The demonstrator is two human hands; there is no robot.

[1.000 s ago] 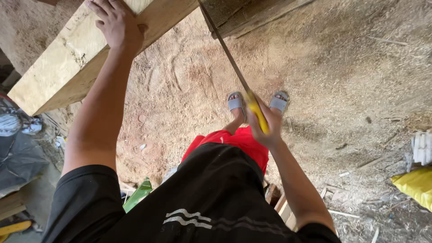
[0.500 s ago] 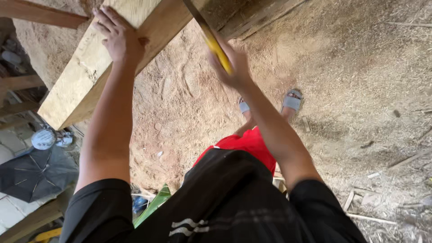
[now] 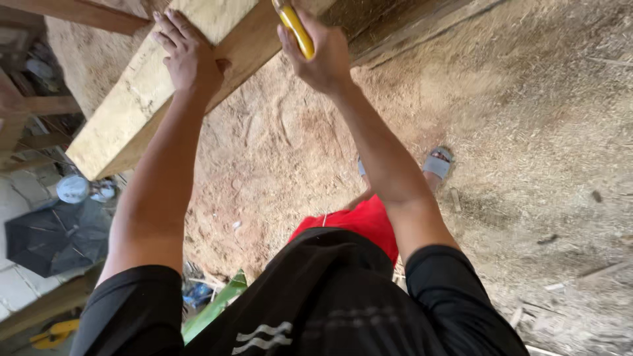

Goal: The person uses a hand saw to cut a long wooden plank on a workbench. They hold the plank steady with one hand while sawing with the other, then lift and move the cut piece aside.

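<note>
The right hand (image 3: 320, 56) is clenched around a yellow tool handle (image 3: 295, 28), held against the lower edge of a pale, rough-sawn wooden beam (image 3: 138, 112). The left hand (image 3: 190, 56) lies flat and unclenched on top of that beam. Sawdust-covered ground (image 3: 527, 132) spreads below the beam.
</note>
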